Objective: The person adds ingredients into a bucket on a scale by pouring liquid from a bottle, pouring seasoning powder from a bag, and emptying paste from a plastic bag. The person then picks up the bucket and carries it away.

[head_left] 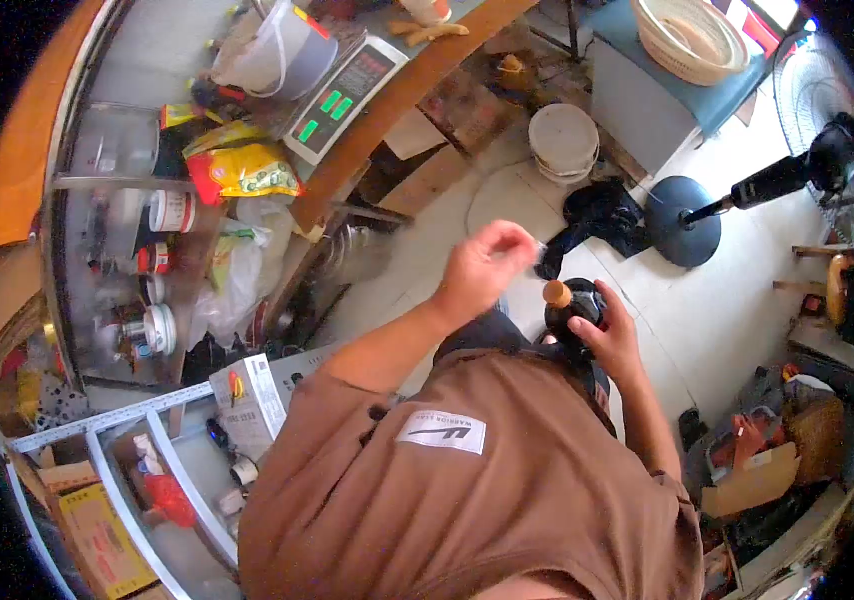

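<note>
My left hand [490, 268] is raised in front of my body with its fingers curled into a pinch. A small pale, shiny bit shows at the fingertips, too blurred to name. My right hand [611, 332] is wrapped round a dark bottle [584, 303] with a tan cap or stopper [557, 293], seen from above close to my waist. The stopper points up toward my left hand, and the two hands are apart. The bottle's lower part is hidden by my hand and my body.
Left stands a glass case with a digital scale [347, 98], a bucket [282, 52] and yellow packets [247, 170]. Ahead are a white lidded bucket [563, 140], a black bag [602, 218] and a standing fan [684, 222]. A drawer unit [137, 420] is at lower left.
</note>
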Demonstrator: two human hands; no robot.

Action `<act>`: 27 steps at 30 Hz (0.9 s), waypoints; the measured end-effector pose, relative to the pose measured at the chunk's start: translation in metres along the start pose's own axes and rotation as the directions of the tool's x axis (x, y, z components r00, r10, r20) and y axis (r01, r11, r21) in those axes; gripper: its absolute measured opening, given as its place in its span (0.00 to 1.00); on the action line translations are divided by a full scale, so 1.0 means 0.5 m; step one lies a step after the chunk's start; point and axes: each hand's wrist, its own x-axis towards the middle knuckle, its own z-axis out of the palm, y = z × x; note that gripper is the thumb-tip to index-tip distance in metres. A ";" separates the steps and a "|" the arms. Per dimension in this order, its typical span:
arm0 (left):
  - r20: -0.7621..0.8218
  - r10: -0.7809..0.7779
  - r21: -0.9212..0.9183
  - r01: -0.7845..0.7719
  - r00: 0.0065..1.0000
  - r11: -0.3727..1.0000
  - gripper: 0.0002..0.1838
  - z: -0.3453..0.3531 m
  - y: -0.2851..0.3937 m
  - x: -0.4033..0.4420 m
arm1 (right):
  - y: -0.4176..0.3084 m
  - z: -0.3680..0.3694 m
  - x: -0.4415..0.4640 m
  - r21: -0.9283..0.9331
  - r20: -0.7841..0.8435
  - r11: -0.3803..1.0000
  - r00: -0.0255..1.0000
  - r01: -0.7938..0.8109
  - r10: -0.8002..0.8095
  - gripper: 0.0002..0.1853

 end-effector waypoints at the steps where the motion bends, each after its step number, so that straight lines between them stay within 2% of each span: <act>1: -0.010 -0.002 0.001 0.002 1.000 1.000 0.07 -0.029 -0.032 0.004 | 0.018 0.001 0.002 -0.067 -0.022 0.998 1.000 0.000 -0.001 0.40; 3: 0.093 -0.299 0.087 0.292 0.950 0.953 0.07 -0.098 -0.132 0.010 | 0.029 0.001 0.000 -0.137 -0.039 0.991 0.999 -0.001 -0.004 0.41; 5: 0.145 -0.632 0.240 0.593 0.761 0.769 0.09 -0.156 -0.239 0.005 | 0.016 -0.002 -0.001 -0.097 -0.042 0.985 0.990 -0.141 0.138 0.40; 6: 0.146 -0.633 0.234 0.595 0.761 0.769 0.09 -0.184 -0.289 0.002 | 0.000 -0.005 0.001 -0.182 -0.039 0.962 0.979 -0.203 0.199 0.40; 7: 0.130 -0.716 0.264 0.672 0.686 0.692 0.09 -0.214 -0.337 0.003 | 0.008 0.000 0.004 -0.188 -0.042 0.960 0.978 -0.208 0.203 0.40; 8: 0.116 -0.789 0.294 0.738 0.603 0.607 0.09 -0.243 -0.378 0.008 | 0.021 0.005 0.005 -0.126 -0.078 0.978 0.984 -0.168 0.159 0.40; 9: 0.130 -0.791 0.293 0.739 0.598 0.607 0.09 -0.275 -0.407 0.021 | 0.024 0.016 0.009 -0.067 -0.119 0.990 0.986 -0.126 0.118 0.41; 10: 0.150 -0.819 0.204 0.793 0.553 0.574 0.08 -0.310 -0.434 0.041 | -0.027 0.020 0.009 -0.055 -0.086 0.969 0.968 -0.241 0.236 0.40; 11: 0.176 -0.843 0.116 0.840 0.508 0.530 0.07 -0.351 -0.461 0.066 | -0.029 0.036 0.013 -0.063 -0.100 0.965 0.964 -0.253 0.246 0.40; 13: 0.115 -0.768 -0.186 0.773 0.630 0.606 0.06 -0.466 -0.564 0.140 | -0.025 0.057 0.019 0.118 -0.143 0.977 0.971 -0.176 0.192 0.38; 14: -0.106 -0.747 -0.445 0.640 0.656 0.626 0.06 -0.533 -0.602 0.183 | -0.033 0.067 0.023 0.152 -0.129 0.968 0.967 -0.198 0.218 0.38; 15: -0.398 -0.633 -0.464 0.449 0.665 0.764 0.14 -0.584 -0.604 0.217 | -0.044 0.080 0.029 0.135 -0.140 0.968 0.963 -0.210 0.228 0.38; 17: -0.533 -0.707 -0.526 0.472 0.465 0.707 0.15 -0.656 -0.585 0.269 | -0.067 0.108 0.037 0.120 -0.171 0.960 0.947 -0.254 0.272 0.40; 18: -0.520 -0.719 -0.536 0.480 0.461 0.695 0.15 -0.663 -0.598 0.279 | -0.085 0.126 0.045 0.121 -0.178 0.962 0.948 -0.244 0.263 0.40; 20: -0.526 -0.635 -0.361 0.528 0.566 0.769 0.15 -0.679 -0.622 0.301 | -0.128 0.166 0.068 0.148 -0.171 0.946 0.935 -0.287 0.311 0.40; 21: -0.432 -0.609 -0.153 0.611 0.665 0.777 0.16 -0.676 -0.629 0.302 | -0.140 0.181 0.076 0.189 -0.157 0.928 0.923 -0.321 0.351 0.40; 22: -0.315 -0.590 0.069 0.638 0.743 0.767 0.16 -0.663 -0.630 0.294 | -0.131 0.197 0.087 0.141 -0.165 0.934 0.922 -0.329 0.349 0.41; 24: -0.253 -0.547 0.141 0.590 0.798 0.795 0.18 -0.541 -0.499 0.265 | -0.132 0.229 0.110 0.174 -0.163 0.936 0.929 -0.306 0.333 0.42; 26: -0.056 -0.326 0.281 0.328 0.944 0.902 0.20 -0.476 -0.455 0.243 | -0.131 0.260 0.128 0.233 -0.127 0.933 0.943 -0.275 0.309 0.42; 27: -0.019 -0.152 0.274 0.152 0.988 0.950 0.20 -0.436 -0.403 0.227 | -0.140 0.267 0.140 0.199 -0.097 0.911 0.918 -0.361 0.385 0.41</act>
